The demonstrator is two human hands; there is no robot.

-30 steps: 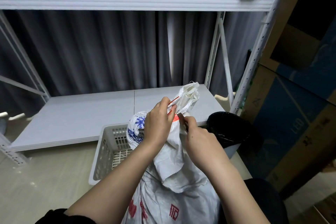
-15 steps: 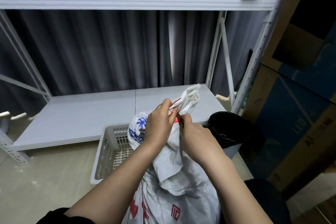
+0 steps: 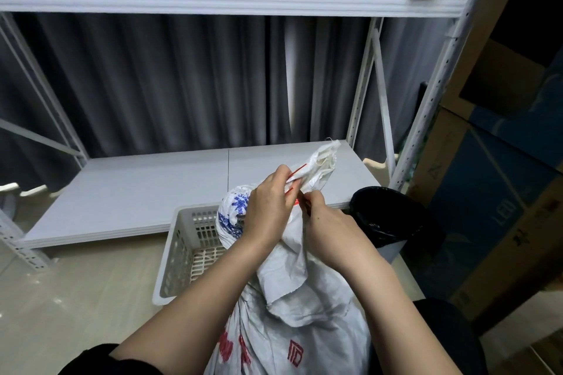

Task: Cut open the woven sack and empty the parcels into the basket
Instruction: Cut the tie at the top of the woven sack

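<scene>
A white woven sack [image 3: 304, 307] with red and blue print stands upright in front of me, its neck bunched and bound by a red tie [image 3: 297, 172]. My left hand [image 3: 268, 207] grips the gathered neck just below the loose top. My right hand [image 3: 329, 222] is curled at the tie, pinching something small there that its fingers hide. The white slotted basket [image 3: 182, 246] sits on the floor behind the sack and looks empty where visible.
A white metal rack with a low grey shelf [image 3: 152, 188] stands behind the basket. A bin lined with a black bag [image 3: 387, 216] is right of the sack. Cardboard boxes [image 3: 499, 207] are stacked at the right. Bags lie on the upper shelf [image 3: 231, 0].
My right hand has crept up closer to the red tie on the sack's neck. My left hand keeps its grip on the neck.
</scene>
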